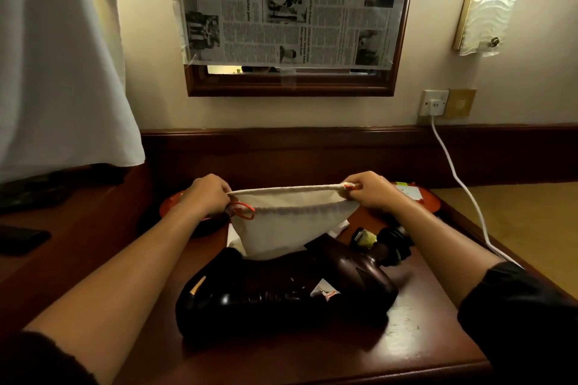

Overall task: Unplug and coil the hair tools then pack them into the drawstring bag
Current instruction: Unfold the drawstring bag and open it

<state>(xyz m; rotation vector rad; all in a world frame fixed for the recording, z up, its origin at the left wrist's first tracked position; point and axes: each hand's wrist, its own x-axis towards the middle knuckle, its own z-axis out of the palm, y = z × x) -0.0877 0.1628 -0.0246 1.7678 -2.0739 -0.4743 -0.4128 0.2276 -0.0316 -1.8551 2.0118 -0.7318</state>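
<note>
A cream drawstring bag hung mouth-up above the wooden table, its opening stretched left to right. The left hand and right hand each pinched one end of the rim. Below lay a dark hair dryer, lengthwise across. The mirror's newspaper read "dari belakang".

Two bare forearms, dark black sleeves pushed up near elbows
</note>
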